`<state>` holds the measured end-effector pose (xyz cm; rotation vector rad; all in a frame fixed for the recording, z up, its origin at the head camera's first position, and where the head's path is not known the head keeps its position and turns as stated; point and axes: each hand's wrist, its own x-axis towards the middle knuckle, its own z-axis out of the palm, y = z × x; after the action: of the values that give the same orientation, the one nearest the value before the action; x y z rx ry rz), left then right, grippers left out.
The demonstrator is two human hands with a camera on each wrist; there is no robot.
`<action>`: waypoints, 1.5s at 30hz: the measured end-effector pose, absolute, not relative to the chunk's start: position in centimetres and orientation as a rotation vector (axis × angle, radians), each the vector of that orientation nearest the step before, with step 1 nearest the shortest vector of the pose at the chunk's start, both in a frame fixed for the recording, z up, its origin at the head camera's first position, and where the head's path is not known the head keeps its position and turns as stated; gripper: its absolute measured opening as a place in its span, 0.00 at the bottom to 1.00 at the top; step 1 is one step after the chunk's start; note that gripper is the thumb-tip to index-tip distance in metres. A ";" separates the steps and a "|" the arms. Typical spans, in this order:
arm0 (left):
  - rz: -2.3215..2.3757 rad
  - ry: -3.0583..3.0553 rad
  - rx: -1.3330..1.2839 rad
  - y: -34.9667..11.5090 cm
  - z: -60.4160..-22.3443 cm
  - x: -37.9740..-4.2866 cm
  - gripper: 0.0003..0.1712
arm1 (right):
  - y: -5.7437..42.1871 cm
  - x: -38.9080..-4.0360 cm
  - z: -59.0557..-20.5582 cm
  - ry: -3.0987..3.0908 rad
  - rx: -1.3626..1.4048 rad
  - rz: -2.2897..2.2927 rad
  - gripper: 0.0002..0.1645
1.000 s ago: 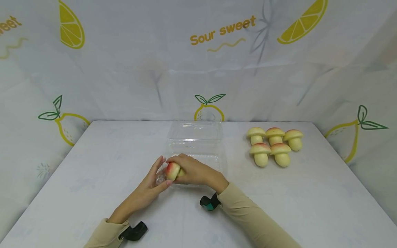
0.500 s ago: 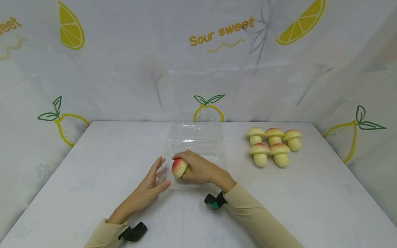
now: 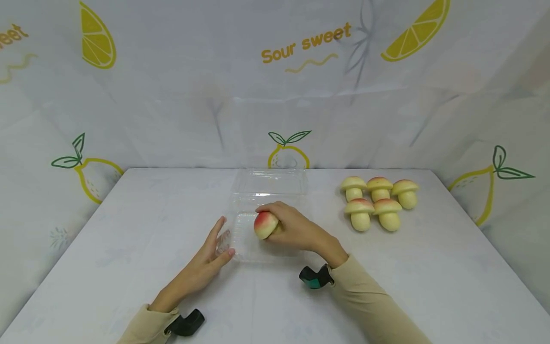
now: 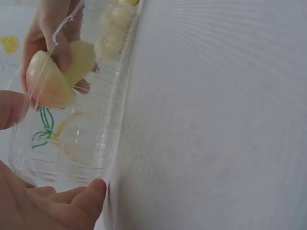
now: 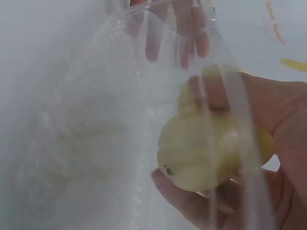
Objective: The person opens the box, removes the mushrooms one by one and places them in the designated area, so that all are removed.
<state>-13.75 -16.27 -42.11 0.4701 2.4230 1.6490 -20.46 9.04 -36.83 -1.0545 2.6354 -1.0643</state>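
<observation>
My right hand [image 3: 296,228] grips a pale yellow toy mushroom [image 3: 265,225] with a red-tinged cap, the cap facing left, over the clear plastic box [image 3: 249,255]. In the right wrist view, the mushroom's pale rounded stem [image 5: 192,153] lies between thumb and fingers, seen through the box's side wall. My left hand [image 3: 202,265] rests against the box's left end, fingers extended and thumb apart. Seen from the left wrist, its fingertips [image 4: 98,189] touch the outside of the clear wall.
Several matching toy mushrooms [image 3: 360,214] lie in two rows at the right back of the white table [image 3: 129,248]. The box's hinged lid [image 3: 270,181] lies folded back behind it. A printed cloth [image 3: 193,119] hangs behind the table.
My right hand has carried the toy mushroom from beside the left hand toward the right and slightly back, over the box's middle. The left hand has stayed at the box's left end.
</observation>
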 end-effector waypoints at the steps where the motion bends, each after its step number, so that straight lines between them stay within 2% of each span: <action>1: 1.640 2.434 0.470 -16.3 -42.1 -13.7 0.47 | 9.3 -20.5 -36.8 2.639 -1.050 -1.070 0.34; 24: 1.619 2.464 0.491 -16.2 -42.2 -13.6 0.46 | 15.8 -19.4 -35.0 2.708 -0.895 -1.322 0.37; 45: 1.648 2.448 0.484 -16.1 -42.2 -13.7 0.47 | 20.0 -18.8 -34.6 2.845 -0.758 -1.272 0.38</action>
<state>-13.73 -16.11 -42.21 0.4838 2.4483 1.6479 -18.81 20.04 -34.58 -0.7583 2.8453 -1.2716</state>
